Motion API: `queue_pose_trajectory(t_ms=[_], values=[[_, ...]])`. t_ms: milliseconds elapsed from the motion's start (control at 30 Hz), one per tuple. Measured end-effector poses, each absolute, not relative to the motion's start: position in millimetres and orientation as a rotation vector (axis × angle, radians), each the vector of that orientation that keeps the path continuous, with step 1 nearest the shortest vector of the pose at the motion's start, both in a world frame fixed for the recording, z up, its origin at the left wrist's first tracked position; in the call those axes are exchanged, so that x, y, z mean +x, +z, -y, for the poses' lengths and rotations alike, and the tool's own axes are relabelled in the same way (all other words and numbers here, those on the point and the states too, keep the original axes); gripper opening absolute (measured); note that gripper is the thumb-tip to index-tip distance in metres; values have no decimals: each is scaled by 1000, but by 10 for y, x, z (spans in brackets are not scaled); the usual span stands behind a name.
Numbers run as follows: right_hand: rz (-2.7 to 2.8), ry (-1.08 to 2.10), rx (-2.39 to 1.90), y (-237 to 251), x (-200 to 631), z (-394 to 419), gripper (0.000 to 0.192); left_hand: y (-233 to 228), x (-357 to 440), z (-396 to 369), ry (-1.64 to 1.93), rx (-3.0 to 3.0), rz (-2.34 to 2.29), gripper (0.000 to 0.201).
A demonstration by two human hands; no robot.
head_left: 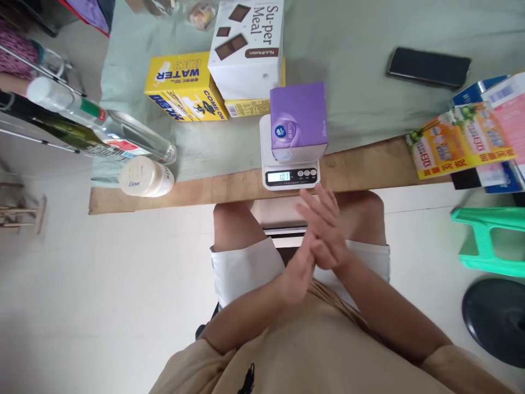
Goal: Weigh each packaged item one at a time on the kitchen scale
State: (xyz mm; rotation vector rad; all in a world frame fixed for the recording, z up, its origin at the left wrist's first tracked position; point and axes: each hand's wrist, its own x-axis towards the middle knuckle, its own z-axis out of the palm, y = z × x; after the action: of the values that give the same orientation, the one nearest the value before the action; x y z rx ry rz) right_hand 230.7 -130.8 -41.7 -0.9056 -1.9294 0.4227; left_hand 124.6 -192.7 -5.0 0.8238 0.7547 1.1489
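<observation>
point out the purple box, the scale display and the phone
purple box (pixel 298 117), head view, on its front face above the logo
scale display (pixel 284 176), head view, on the lit digits of the readout
phone (pixel 429 67), head view, on the middle of its dark screen

Just beyond the clasped hands (pixel 315 241), the scale (pixel 290 176) display reads "107". Farther out and left of them, a white box (pixel 246 46) reads "Su-per Meal" with a brown "NutrMotion" strip. Beside it, the yellow box (pixel 182 85) shows "WATER" and "COME ON". Far left of the hands, the white bottle (pixel 145 177) lying on its side says "Dove"
</observation>
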Motion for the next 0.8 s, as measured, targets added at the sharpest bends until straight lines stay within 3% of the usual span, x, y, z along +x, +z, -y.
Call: queue_pose_trajectory(t_ms=[100,233,467,667,800], values=[[1812,341,-1045,-476,2544,1142,53,39,982,1930,1266,1125,-697,71],[1595,265,-1154,-508,2689,1008,41,-75,560,1418,1538,1370,-1163,63],[1521,460,-1320,-366,2566,590,52,-197,362,422,1446,1208,-1388,78],[1519,570,-1372,-253,2452,389,56,-190,491,303,1360,1124,-1370,72],[1452,408,-1389,-362,2864,469,53,-206,447,330,1351,1104,-1343,76]])
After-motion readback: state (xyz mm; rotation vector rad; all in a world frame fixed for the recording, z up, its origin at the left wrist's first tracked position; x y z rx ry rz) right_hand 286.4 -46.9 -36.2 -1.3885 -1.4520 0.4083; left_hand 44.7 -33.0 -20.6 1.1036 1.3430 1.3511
